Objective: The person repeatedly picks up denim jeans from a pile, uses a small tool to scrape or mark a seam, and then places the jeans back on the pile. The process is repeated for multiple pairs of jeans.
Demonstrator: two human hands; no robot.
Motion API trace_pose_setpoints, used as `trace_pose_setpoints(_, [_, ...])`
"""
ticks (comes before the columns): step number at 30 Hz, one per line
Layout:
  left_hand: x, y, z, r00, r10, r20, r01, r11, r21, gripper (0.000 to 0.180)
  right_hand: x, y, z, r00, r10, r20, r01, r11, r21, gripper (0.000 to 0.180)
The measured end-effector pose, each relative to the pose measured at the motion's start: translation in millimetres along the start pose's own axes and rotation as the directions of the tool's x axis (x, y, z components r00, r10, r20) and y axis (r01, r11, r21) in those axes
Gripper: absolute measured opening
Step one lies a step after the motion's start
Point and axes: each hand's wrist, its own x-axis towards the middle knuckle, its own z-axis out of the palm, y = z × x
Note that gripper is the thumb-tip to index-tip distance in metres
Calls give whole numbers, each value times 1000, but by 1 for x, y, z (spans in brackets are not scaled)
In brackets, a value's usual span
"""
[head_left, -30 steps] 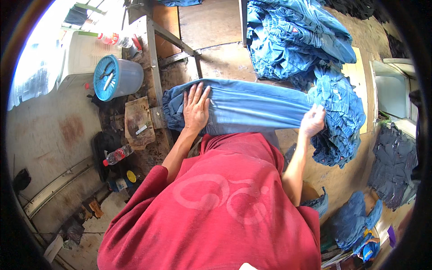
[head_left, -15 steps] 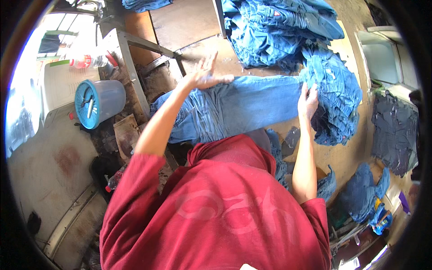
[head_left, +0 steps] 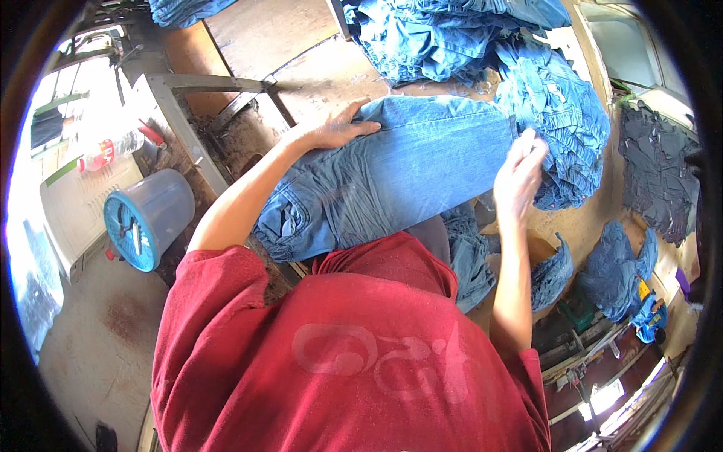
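A pair of blue jeans (head_left: pixel 422 162), its leg laid out sideways, stretches in front of me, with the bunched elastic waist end at the left and the hem at the right. My left hand (head_left: pixel 337 129) grips the far edge of the jeans, the thumb on top and the fingers partly hidden. Beside the hem, my right hand (head_left: pixel 518 177) is closed and slightly blurred; what its fingers hold, if anything, cannot be made out. Just beyond it lies a heap of blue jeans (head_left: pixel 553 105).
A larger stack of jeans (head_left: pixel 422 38) stands at the far side. To the left are a metal frame (head_left: pixel 188 128) and a clear bucket with a blue lid (head_left: pixel 135 233) bearing tools. Dark folded garments (head_left: pixel 657 169) lie at right, with loose denim pieces (head_left: pixel 610 271) nearer.
My left hand has come down from above the cloth onto the far edge of the jeans. My right hand has curled closed at the hem. The view has shifted.
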Motion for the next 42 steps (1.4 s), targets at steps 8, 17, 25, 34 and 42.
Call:
trace_pose_setpoints(8, [-4,-1,-10,957,-90,274,86,996,27,77,-90,-113,27,938,-247,245,190,953,235,24])
trace_pose_setpoints(17, [-4,-17,12,996,85,39,-76,977,-198,70,-94,-121,65,874,-395,282,414,910,-10,26])
trace_pose_setpoints(25, [-5,-16,19,999,-11,38,19,974,-226,70,-96,-130,59,857,-315,409,373,925,-70,32])
trace_pose_setpoints(34, [-4,-25,29,998,-46,42,55,970,-238,70,-134,-105,22,841,-358,405,384,923,17,18])
trace_pose_setpoints(42, [-8,-15,27,996,-79,35,86,945,-316,67,-100,-116,57,885,-306,351,315,949,32,18])
